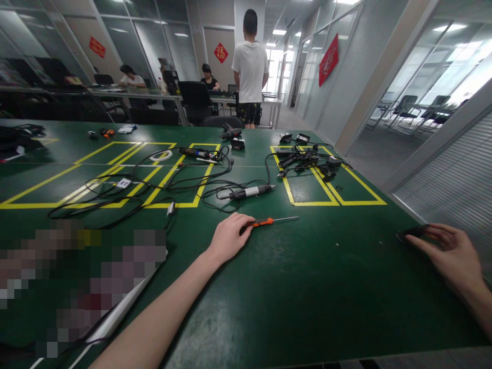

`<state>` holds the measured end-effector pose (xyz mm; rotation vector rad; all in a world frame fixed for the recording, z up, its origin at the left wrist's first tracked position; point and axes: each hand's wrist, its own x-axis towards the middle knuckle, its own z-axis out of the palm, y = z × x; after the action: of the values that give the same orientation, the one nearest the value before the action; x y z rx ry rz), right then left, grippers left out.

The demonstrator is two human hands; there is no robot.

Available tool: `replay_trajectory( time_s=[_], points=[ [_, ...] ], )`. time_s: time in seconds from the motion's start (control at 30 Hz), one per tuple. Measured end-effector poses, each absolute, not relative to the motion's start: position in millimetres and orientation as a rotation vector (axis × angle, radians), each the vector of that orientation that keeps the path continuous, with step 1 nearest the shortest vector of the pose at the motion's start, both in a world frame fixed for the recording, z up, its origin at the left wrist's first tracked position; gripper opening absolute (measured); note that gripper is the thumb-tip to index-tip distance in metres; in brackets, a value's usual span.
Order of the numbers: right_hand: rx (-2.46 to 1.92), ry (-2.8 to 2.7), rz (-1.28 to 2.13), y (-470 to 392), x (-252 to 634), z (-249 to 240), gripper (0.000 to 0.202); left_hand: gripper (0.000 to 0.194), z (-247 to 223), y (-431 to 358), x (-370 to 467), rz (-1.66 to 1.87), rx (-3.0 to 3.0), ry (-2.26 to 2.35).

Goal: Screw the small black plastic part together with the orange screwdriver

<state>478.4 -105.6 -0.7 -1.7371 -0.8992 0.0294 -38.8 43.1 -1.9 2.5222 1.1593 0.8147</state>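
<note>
Near the middle of the green table [307, 287], my left hand [230, 237] is closed around the handle of a screwdriver [265, 222]. The handle is orange and black, and its thin metal shaft points right, lying low over the tabletop. Far to the right, my right hand [455, 251] pinches a small dark object [412, 233] between thumb and fingers by the table's edge; its kind is not clear. Just beyond my left hand lies a grey and black electric screwdriver [249, 192] with a cable.
Black cables [111, 197] sprawl over yellow tape frames on the left. A heap of black corded parts [303, 158] lies at the back right. Farther off are a drill [230, 132] and a white ring [160, 156]. A person [250, 66] stands beyond the table; others sit behind.
</note>
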Motion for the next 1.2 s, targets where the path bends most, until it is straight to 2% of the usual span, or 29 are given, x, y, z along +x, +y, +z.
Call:
replay_trajectory(
  time_s=[0.4, 0.67, 0.93, 1.2],
  points=[
    [-1.831, -0.876, 0.093, -107.9, 477.8, 0.8, 0.066, 0.019, -4.7, 43.8, -39.2, 0.819, 2.51, 1.158],
    [-2.014, -0.896, -0.081, -106.0, 467.1, 6.9, 0.056, 0.02, -4.4, 44.0, -39.0, 0.815, 2.502, 1.173],
    [-2.061, -0.913, 0.005, -106.8, 468.2, 5.0, 0.058, 0.019, -2.8, 43.1, -38.7, 0.798, 2.516, 1.172],
    [-2.068, -0.966, -0.049, -106.3, 481.4, -8.0, 0.058, 0.019, -2.3, 43.1, -38.6, 0.825, 2.522, 1.156]
  ],
)
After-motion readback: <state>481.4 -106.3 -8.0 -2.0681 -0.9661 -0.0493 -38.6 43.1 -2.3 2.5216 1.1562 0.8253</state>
